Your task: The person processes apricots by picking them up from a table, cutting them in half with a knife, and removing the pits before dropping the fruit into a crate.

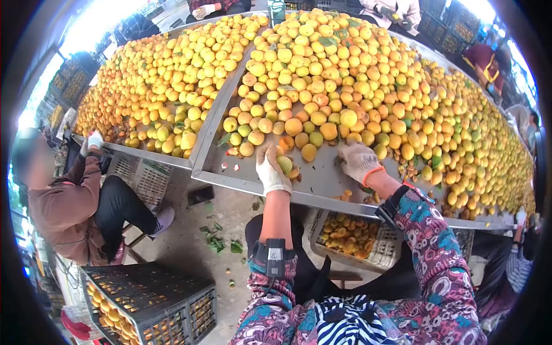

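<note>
At the smooth metal tray (317,179), left hand (270,170) (knit-gloved) cupping round fruit (284,165), right hand (357,161) curled, grip unclear.

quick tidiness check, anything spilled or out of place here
Green leaves litter the grey floor, probably dropped during the work. Small red-and-white scraps lie on the silvery metal table, left of the left hand; they look odd beside yellow fruit.

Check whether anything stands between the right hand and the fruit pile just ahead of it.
Nothing visible does. The right hand is at the near edge of the fruit pile, and the table rim lies behind the hand, out of that path.
</note>
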`<state>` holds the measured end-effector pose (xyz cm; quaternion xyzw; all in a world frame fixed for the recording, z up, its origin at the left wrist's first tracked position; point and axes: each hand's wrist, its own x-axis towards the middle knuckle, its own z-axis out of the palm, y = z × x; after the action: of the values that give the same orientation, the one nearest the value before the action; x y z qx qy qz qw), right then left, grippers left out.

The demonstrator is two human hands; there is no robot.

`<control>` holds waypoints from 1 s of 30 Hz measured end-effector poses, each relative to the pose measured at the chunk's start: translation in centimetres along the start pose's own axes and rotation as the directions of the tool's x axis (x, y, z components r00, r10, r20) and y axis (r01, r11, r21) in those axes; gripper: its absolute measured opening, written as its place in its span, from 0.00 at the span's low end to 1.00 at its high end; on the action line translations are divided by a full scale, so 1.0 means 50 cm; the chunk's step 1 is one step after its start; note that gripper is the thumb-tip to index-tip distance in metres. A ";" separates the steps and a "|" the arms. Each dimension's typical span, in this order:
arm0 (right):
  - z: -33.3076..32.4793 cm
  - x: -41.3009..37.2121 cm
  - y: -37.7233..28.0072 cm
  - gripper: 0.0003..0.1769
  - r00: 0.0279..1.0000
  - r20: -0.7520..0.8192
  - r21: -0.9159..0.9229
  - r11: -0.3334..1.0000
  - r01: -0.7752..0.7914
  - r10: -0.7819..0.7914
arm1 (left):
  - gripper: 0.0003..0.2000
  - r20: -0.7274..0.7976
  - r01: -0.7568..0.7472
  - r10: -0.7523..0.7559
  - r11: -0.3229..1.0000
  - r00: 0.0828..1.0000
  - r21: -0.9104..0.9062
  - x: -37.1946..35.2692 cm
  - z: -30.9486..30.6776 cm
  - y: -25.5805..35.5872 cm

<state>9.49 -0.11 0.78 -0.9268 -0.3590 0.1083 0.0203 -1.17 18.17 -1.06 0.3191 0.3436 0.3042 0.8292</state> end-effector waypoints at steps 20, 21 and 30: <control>0.014 0.199 -0.137 0.27 0.990 -0.130 0.098 0.993 0.061 -0.048 | 0.12 0.168 0.021 -0.029 0.998 0.985 0.052 0.008 0.000 -0.011; 0.035 0.214 -0.132 0.28 0.972 -0.219 0.079 0.991 0.106 -0.087 | 0.13 0.168 -0.128 0.109 0.986 0.980 0.107 0.017 -0.003 -0.028; -0.008 0.104 -0.106 0.29 0.982 0.181 0.249 0.969 0.002 -0.049 | 0.09 0.130 -0.096 0.086 0.993 0.988 0.069 0.053 -0.020 -0.027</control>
<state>9.80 7.30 0.81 -0.8981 -0.3550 0.2379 0.1036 -0.01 19.59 -3.60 0.3841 0.2866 0.3079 0.8219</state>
